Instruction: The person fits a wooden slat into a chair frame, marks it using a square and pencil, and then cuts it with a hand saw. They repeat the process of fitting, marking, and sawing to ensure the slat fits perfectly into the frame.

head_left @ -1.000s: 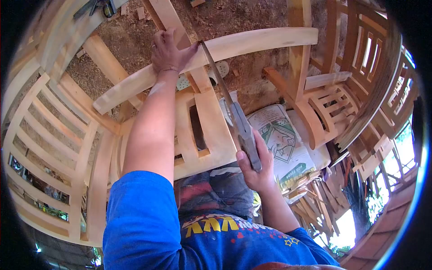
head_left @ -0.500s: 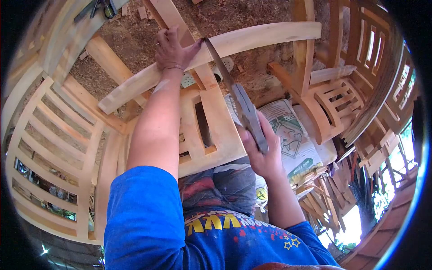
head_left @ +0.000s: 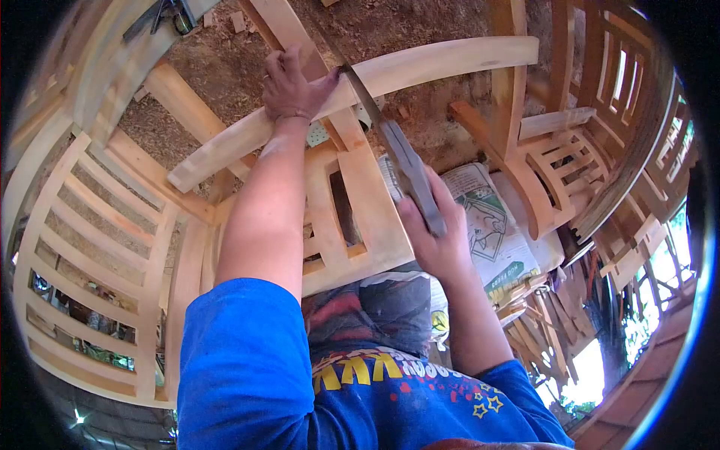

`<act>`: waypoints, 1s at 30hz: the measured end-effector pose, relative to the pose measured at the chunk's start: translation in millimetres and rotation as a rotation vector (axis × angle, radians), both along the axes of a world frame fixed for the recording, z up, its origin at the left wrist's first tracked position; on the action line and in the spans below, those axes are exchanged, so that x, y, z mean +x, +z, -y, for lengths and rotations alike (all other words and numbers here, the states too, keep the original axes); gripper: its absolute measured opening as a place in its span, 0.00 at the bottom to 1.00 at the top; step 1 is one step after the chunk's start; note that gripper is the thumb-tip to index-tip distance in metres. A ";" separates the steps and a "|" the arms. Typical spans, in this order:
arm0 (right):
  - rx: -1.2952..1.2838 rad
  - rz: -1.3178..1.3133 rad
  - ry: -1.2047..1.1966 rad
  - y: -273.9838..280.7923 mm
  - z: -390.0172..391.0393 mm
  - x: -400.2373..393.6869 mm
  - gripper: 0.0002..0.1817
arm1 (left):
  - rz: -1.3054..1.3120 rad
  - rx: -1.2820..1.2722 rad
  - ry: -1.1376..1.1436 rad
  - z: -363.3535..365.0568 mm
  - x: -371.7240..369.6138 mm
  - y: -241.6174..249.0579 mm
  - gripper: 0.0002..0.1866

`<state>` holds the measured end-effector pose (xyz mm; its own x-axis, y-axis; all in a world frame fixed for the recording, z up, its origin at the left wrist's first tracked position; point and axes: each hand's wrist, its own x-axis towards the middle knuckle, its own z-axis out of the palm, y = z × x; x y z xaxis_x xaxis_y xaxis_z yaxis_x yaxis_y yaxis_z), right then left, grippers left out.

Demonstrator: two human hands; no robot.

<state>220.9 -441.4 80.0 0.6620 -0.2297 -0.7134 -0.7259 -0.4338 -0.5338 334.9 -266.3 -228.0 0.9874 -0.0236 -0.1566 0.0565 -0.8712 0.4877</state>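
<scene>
My right hand [head_left: 444,244] is closed round the grey handle of a handsaw [head_left: 406,161]. The saw's blade crosses a long, curved pale wooden board [head_left: 442,60], and its far end reaches over the ground beyond. Close to the left of the blade, my left hand [head_left: 291,91] grips the board, with the thumb near the saw. The board lies across a wooden rail [head_left: 289,30] of a slatted chair frame [head_left: 379,206] in front of my body.
A slatted wooden backrest [head_left: 90,262] stands at the left. Printed sacks [head_left: 491,232] lie right of the chair frame. More unfinished chair parts [head_left: 566,172] stand at the right, above stacked wood scraps [head_left: 544,330]. Shavings cover the ground [head_left: 427,120].
The saw has slid forward, its blade reaching farther past the board. My right hand has moved slightly up with it, while my left hand stays on the board.
</scene>
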 end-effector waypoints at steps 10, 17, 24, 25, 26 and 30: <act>-0.020 -0.143 0.056 115.9 6.1 -46.6 0.34 | -0.034 0.039 -0.005 2.3 2.7 8.8 0.45; -0.024 -0.014 -0.020 -27.5 -20.6 23.2 0.33 | -0.047 0.042 -0.043 3.2 -0.8 16.7 0.46; -0.033 -0.175 0.059 121.9 -5.6 -47.7 0.36 | -0.087 0.017 0.005 1.4 3.1 12.6 0.45; -0.041 -0.180 0.070 117.3 -6.3 -43.6 0.36 | -0.068 0.016 0.005 1.4 3.8 12.1 0.45; -0.050 -0.185 0.079 106.0 -9.0 -35.7 0.36 | -0.059 0.007 0.001 1.8 4.5 12.4 0.45; -0.114 0.071 0.106 -43.4 -22.1 16.8 0.34 | 0.004 -0.012 -0.013 2.2 4.2 12.0 0.45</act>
<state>237.8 -419.2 36.6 0.7344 -0.2331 -0.6374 -0.6354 -0.5663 -0.5250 339.1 -268.5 -216.0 0.9876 -0.0388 -0.1518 0.0426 -0.8658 0.4986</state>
